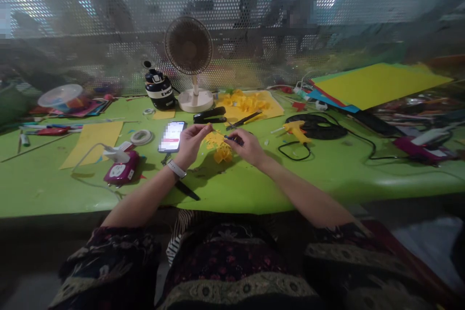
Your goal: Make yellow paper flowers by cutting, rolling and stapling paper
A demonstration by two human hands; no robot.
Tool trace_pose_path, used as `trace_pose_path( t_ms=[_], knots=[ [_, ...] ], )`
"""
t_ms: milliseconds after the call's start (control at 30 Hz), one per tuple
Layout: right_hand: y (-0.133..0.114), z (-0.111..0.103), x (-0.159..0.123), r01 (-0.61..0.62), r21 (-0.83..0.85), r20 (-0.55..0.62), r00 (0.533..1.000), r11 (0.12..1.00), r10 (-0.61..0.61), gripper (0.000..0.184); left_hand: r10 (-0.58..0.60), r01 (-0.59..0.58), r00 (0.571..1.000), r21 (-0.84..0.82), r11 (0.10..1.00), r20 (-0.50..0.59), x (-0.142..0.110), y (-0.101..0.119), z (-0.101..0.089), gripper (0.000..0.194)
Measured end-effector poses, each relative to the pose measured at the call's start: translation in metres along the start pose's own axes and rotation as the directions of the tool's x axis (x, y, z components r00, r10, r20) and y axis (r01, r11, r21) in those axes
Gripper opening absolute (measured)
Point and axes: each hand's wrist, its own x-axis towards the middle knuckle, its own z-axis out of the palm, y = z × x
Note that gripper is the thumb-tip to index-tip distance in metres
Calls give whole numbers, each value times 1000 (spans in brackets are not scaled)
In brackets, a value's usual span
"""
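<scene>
My left hand [192, 144] pinches the end of a thin yellow paper strip [218, 132] between thumb and fingertips. To its right, my right hand [249, 146] is closed around a small dark tool [234, 140], its tip meeting the strip; the fingers hide most of it, so its kind is unclear. Below and between both hands lie yellow paper scraps [214, 141] and a folded yellow paper flower [223, 155]. A lit phone [172, 136] lies just left of my left hand. Beyond the hands are a black stapler [209, 115] and black-bladed scissors [244, 119].
A fan [195, 100] and dark bottle [160, 92] stand at the back, near yellow paper flowers [250, 101]. Rightward are a yellow glue gun [297, 131], its cable and coloured sheets [381, 85]. Leftward sit a tape roll [141, 137] and purple power socket [121, 170].
</scene>
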Motion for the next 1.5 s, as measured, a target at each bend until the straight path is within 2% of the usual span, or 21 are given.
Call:
trace_pose_path(
  t_ms=[133, 267, 333, 467, 567, 667, 733, 800, 867, 933, 1000, 1067, 1200, 1367, 1500],
  knots=[
    [2, -3, 1, -35, -14, -14, 999, 999, 35, 37, -13, 13, 999, -24, 1000, -29, 6, -4, -3, 31],
    [8, -10, 5, -133, -139, -6, 991, 981, 134, 25, -56, 56, 998, -19, 998, 9, 8, -7, -6, 33],
    [11, -14, 8, -219, -248, 42, 971, 944, 236, 21, -66, 66, 997, -4, 998, 41, 8, -9, -7, 33],
    [12, -17, 13, -329, -465, 126, 894, 822, 429, 20, -86, 82, 992, 41, 996, 93, 7, -11, -9, 32],
    [11, -16, 14, -342, -546, 146, 860, 765, 489, 21, -132, 119, 982, 103, 988, 136, 5, -12, -10, 35],
    [13, -15, 13, -345, -573, 144, 851, 744, 506, 18, -186, 152, 963, 178, 972, 196, 4, -10, -11, 36],
    [14, -15, 12, -336, -573, 135, 861, 747, 491, 17, -219, 171, 949, 211, 962, 228, 3, -8, -10, 37],
    [13, -14, 11, -305, -553, 105, 897, 776, 428, 16, -240, 187, 939, 218, 958, 247, 2, -7, -9, 37],
    [10, -13, 9, -217, -482, 73, 956, 849, 286, 14, -249, 197, 933, 210, 958, 260, 1, -8, -8, 38],
    [6, -11, 7, -59, -347, 72, 993, 936, 89, 15, -251, 197, 925, 206, 958, 284, 1, -9, -8, 38],
    [2, -7, 4, 104, -196, 90, 992, 975, -88, 17, -242, 185, 919, 201, 962, 311, 0, -11, -8, 37],
    [0, -3, 1, 194, -106, 102, 978, 975, -184, 20, -231, 174, 916, 195, 965, 327, 0, -12, -8, 37],
    [0, 0, -2, 240, -99, 122, 966, 966, -227, 20, -253, 190, 908, 209, 959, 333, -3, -8, -5, 38],
    [-3, -2, -1, 196, -144, 150, 973, 970, -175, 17, -277, 206, 902, 233, 950, 332, -6, -4, -2, 40],
    [-4, -3, -1, 198, -127, 147, 973, 972, -179, 16, -278, 206, 897, 229, 951, 345, -6, -7, -3, 39]
  ],
)
